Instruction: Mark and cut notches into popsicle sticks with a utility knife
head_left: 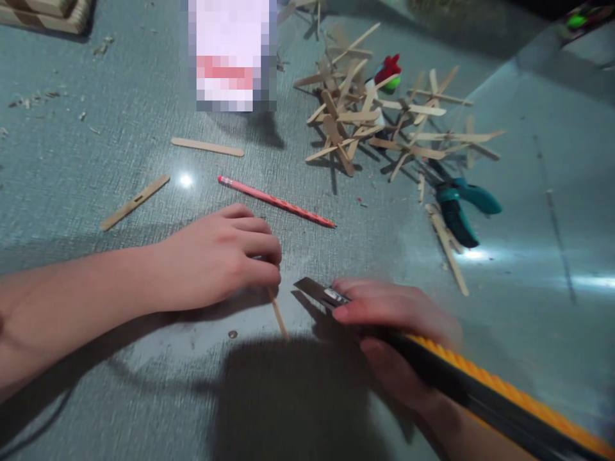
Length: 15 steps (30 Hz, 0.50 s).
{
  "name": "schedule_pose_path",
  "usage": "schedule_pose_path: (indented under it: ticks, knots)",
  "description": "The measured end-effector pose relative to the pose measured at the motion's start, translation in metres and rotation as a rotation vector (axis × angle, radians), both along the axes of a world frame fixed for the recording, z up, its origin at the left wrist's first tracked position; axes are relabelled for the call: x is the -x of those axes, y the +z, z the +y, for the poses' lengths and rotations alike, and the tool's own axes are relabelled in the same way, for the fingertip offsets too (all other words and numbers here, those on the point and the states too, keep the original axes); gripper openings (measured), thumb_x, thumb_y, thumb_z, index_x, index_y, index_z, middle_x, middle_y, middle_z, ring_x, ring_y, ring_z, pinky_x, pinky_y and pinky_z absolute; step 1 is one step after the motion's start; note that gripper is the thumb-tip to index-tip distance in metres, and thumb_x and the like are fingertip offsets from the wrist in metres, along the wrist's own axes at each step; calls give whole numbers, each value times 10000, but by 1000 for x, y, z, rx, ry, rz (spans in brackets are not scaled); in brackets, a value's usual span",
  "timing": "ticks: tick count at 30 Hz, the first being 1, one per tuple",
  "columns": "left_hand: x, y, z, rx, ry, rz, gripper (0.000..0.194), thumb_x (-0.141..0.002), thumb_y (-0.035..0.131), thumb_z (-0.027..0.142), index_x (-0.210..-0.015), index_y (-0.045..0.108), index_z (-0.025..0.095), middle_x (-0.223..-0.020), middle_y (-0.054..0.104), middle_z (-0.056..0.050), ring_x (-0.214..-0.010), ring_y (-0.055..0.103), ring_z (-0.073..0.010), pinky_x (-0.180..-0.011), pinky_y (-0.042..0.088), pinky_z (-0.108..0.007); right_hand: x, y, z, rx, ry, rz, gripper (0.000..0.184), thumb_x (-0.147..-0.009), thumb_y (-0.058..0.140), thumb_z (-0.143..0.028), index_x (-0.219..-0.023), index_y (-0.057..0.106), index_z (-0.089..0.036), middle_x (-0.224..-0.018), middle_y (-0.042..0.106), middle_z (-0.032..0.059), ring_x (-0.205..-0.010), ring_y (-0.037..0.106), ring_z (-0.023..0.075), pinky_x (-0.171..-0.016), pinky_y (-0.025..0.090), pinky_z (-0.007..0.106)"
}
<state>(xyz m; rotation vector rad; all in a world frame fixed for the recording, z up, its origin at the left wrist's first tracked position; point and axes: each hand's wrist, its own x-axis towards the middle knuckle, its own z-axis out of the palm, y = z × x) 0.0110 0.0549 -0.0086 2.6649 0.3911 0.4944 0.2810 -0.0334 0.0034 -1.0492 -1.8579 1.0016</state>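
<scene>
My left hand [225,253] is closed near the middle of the table, its fingers curled onto a thin popsicle stick [278,314]. One end of that stick shows below the fingertips; the rest is under the hand. In my right hand [398,326] is a black and orange utility knife [461,365], its blade extended and pointing left. The blade tip is a short way right of my left fingertips, apart from the stick. Just beyond my left hand lies a red pencil [276,202]. A popsicle stick with a slot [136,203] and a plain popsicle stick [207,147] rest farther left.
Several crossed popsicle-stick pieces [343,118] form a pile at the back right. Pliers with teal handles [456,208] lie beside loose sticks [449,253]. A blurred-out pale object [228,38] stands at the back. Wooden stacked sticks [45,16] occupy the far left corner.
</scene>
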Motion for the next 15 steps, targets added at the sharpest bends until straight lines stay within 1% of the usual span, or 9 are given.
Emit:
schedule_pose_path:
  ticks: [2, 3, 5, 7, 10, 12, 15]
  knots:
    - [0, 1, 0, 3, -1, 10, 294, -1105, 488, 253, -967, 746, 230, -1033, 766, -20, -972, 648, -200, -923, 408, -361, 1, 4, 3, -155, 65, -101, 150, -1053, 577, -329, -1024, 723, -310, -581, 608, -22, -470, 578, 191, -503, 496, 361]
    - [0, 2, 0, 3, -1, 10, 314, -1113, 472, 253, -959, 744, 226, -1032, 768, -18, -977, 646, -199, -924, 407, -361, 2, 5, 4, -213, 74, -126, 135, -1044, 574, -278, -1018, 705, -300, -574, 598, -31, -455, 566, 185, -490, 485, 353]
    - [0, 3, 0, -1, -5, 6, 340, -1123, 451, 250, -954, 744, 220, -1033, 775, -15, -977, 643, -197, -912, 405, -360, 2, 3, 4, -247, 16, -111, 109, -993, 622, -206, -1004, 677, -299, -583, 598, -44, -459, 564, 181, -489, 482, 341]
    - [0, 4, -1, -2, -7, 8, 333, -1123, 461, 251, -962, 750, 216, -1032, 781, -16, -953, 642, -193, -885, 406, -356, 3, 0, 1, -202, -70, -81, 164, -934, 690, -167, -1011, 666, -310, -617, 616, -51, -486, 579, 175, -498, 489, 326]
    - [-1, 5, -1, 22, -17, 28, 329, -1123, 464, 235, -977, 757, 201, -1032, 787, -24, -926, 657, -183, -872, 420, -349, 5, -5, -5, -85, -204, -88, 248, -876, 770, -156, -1042, 675, -313, -714, 681, -41, -545, 630, 162, -526, 516, 301]
    - [-2, 5, -1, 37, -29, 29, 335, -1125, 456, 222, -978, 756, 195, -1031, 789, -27, -932, 675, -176, -886, 433, -341, 9, -8, -7, -1, -251, -62, 299, -862, 783, -152, -1088, 671, -313, -775, 718, -34, -588, 668, 157, -552, 547, 287]
    - [-2, 6, 0, 47, -41, 32, 320, -1118, 469, 208, -970, 753, 200, -1046, 789, -27, -955, 689, -172, -923, 451, -326, 17, -12, -6, 87, -259, 75, 407, -865, 761, -117, -1179, 639, -345, -866, 761, -33, -631, 697, 152, -578, 586, 274]
